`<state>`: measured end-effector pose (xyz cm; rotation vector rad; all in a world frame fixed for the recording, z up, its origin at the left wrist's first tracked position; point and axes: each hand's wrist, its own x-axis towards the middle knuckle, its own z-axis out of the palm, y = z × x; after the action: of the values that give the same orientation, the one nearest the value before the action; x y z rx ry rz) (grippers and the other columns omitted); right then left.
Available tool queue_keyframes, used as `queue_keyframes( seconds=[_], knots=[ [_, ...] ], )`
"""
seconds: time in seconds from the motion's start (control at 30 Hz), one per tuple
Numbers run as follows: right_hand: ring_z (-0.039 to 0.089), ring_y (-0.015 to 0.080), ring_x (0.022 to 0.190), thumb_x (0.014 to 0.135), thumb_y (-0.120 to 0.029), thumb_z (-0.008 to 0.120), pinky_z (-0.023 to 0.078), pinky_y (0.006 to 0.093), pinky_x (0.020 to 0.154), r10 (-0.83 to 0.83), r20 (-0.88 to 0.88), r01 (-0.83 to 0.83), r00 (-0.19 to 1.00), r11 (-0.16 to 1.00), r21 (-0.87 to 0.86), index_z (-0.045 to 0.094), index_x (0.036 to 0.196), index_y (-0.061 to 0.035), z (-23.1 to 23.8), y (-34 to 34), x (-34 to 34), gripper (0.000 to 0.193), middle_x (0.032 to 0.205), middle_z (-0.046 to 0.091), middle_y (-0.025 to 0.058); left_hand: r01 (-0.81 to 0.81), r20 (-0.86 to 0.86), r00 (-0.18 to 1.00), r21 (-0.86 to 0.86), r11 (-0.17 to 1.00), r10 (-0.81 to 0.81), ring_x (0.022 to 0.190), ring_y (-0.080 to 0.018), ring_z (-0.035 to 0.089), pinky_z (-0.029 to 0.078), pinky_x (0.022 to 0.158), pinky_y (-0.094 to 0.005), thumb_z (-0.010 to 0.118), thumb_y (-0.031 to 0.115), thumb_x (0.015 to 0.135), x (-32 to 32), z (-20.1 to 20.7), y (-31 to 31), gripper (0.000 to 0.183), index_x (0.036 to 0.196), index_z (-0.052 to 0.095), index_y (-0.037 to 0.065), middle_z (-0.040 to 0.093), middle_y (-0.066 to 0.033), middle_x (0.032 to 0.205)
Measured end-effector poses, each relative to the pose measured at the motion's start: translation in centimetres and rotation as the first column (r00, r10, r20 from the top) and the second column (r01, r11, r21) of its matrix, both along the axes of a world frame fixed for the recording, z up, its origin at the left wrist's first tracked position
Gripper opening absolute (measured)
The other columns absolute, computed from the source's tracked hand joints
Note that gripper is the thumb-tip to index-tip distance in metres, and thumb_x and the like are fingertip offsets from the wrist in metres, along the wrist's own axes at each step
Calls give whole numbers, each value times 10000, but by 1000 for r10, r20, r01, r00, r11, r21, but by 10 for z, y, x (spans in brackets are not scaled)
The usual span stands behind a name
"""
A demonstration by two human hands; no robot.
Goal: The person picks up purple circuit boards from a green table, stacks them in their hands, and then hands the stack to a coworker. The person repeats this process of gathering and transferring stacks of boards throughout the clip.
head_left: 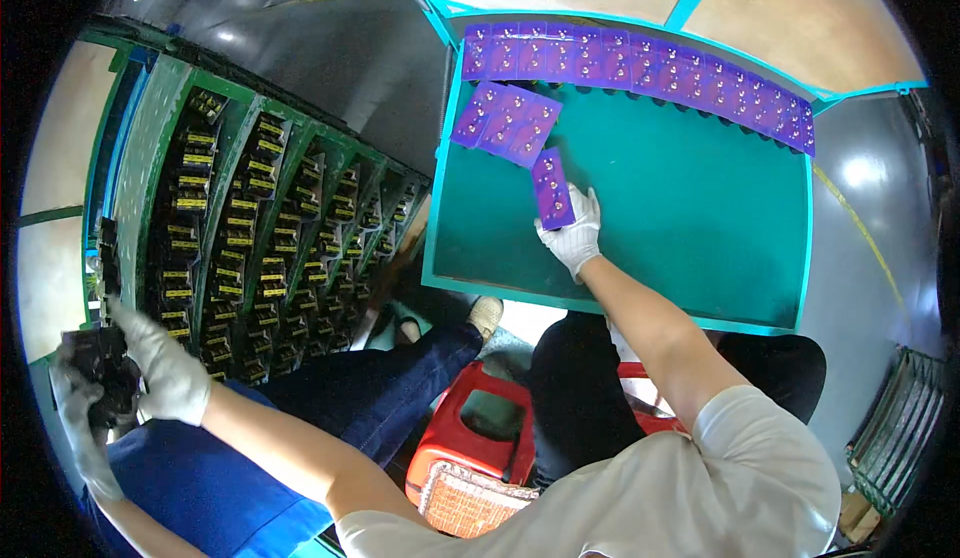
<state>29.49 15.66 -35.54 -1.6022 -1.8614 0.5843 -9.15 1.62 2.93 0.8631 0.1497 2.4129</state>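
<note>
My right hand (pixel 575 230), in a white glove, is closed round the near end of a purple-topped block (pixel 552 190) with a row of metal studs. It holds the block over the green tabletop (pixel 660 198), close to a slanted group of similar purple blocks (pixel 507 122). Out to the left, my gloved left hand (pixel 168 368) has its fingers stretched out and slightly smeared by motion. It is beside a black part (pixel 102 366), and I cannot tell if they touch. Another person's gloved hand (pixel 78 403) holds that part from its other side.
A long row of purple blocks (pixel 640 63) lines the table's far edge. A green rack (pixel 160 158) at left holds many black parts with yellow strips. The other person's blue-trousered leg (pixel 390 398) stretches beside a red stool (pixel 470 428). A metal grate (pixel 895 428) stands at right.
</note>
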Motion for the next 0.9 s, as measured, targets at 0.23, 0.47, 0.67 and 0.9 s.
queue_keyframes(
  seconds=[0.23,0.47,0.67,0.9],
  knots=[
    [580,301,918,603,-344,705,385,473,973,71,53,-76,996,993,86,595,954,-130,7,16,28,426,931,606,90,-86,-463,793,-729,679,-396,1137,-299,522,429,982,-399,390,203,962,36,-247,98,408,1308,410,-11,513,-187,1261],
    [490,255,1103,647,-523,697,240,483,1083,-26,275,-17,961,988,152,509,1182,-131,-40,68,56,689,1123,540,78,-980,-736,-94,-51,193,-670,1385,-396,178,137,1133,-478,547,400,846,125,-392,219,658,1425,341,166,307,-183,1466],
    [373,248,1277,649,-598,676,153,505,1119,-77,297,45,952,992,114,460,1269,-136,-27,95,28,803,1258,490,86,-942,-519,-292,13,334,-803,1424,-334,61,42,1143,-476,598,583,752,143,-402,270,799,1433,329,265,217,-92,1525],
    [479,338,1148,586,-442,786,266,493,1076,-29,-93,42,995,990,136,433,1224,-72,-60,96,46,817,1178,529,149,-300,-567,634,-808,508,-527,845,-138,601,491,722,-289,587,-36,735,220,-407,198,336,1051,533,65,628,-39,917]
  ],
)
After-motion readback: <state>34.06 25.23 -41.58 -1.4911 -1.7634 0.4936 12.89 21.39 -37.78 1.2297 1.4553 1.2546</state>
